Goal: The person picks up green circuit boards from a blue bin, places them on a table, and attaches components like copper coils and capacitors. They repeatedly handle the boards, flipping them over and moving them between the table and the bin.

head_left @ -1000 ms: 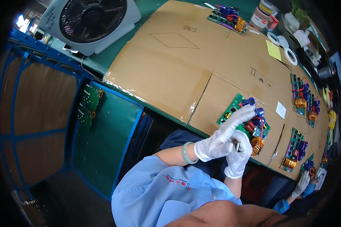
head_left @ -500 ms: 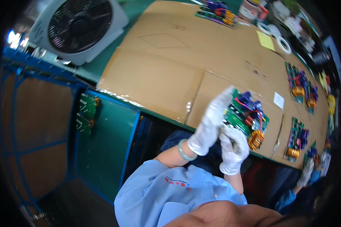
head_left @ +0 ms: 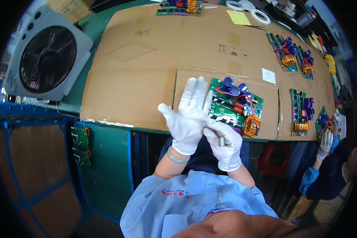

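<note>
A green circuit board (head_left: pixel 227 108) with blue capacitors, red wires and a copper-wound coil lies on the cardboard sheet (head_left: pixel 131 95), just beyond my hands. My left hand (head_left: pixel 187 115), in a white glove, is turned palm up beside the board's left edge, its fingers stretched out and holding nothing. Closed fingers of my gloved right hand (head_left: pixel 225 146) meet the heel side of the left palm, in front of the board's near edge. Greyish fingertips show on that glove; whatever they pinch, if anything, is hidden.
More circuit boards (head_left: pixel 302 113) lie on the right and at the far edge. A grey box fan (head_left: pixel 47 59) stands at left, above a green panel bearing a board (head_left: pixel 80 146). Tape rolls (head_left: pixel 260 16) and a yellow note (head_left: pixel 238 17) lie far right. A co-worker's gloved hand (head_left: pixel 325 146) works at right.
My left hand has turned from edge-on beside the board to palm up with fingers spread. My right hand stays closed near it. The whole view has shifted and levelled.
</note>
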The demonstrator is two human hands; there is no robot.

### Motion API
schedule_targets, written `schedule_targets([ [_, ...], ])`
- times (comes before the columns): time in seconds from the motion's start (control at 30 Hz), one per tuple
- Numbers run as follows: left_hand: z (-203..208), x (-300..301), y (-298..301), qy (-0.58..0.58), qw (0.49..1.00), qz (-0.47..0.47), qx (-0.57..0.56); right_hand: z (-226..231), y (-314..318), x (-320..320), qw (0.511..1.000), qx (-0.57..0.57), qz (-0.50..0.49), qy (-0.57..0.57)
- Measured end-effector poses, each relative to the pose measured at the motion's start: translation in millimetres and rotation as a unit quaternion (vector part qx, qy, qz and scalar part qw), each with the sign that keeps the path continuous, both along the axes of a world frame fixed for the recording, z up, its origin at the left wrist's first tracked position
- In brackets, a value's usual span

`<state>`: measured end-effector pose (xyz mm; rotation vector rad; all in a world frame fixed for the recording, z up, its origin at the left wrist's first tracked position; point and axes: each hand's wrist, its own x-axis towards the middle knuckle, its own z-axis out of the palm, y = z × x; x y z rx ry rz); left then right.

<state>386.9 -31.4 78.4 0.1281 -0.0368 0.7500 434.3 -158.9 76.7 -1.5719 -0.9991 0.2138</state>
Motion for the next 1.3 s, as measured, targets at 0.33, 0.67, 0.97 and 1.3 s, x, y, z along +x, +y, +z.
schedule_targets([
  [0.33,-9.9,5.5,-42.0,0.243,0.890,0.167,0.347,-11.7,-0.4,4.3,0.983,0.088,-0.052,-0.151],
  [0.67,17.5,28.5,-68.2,0.219,0.863,0.099,0.445,-1.3,-26.2,12.1,0.980,0.172,0.016,-0.095],
  [0.97,19.1,31.7,-65.9,0.209,0.852,0.090,0.472,7.5,-40.4,21.1,0.983,0.068,-0.081,-0.153],
  [1.3,23.4,32.1,-69.0,0.198,0.848,0.078,0.486,-2.9,-35.0,7.4,0.978,0.098,-0.145,-0.117],
])
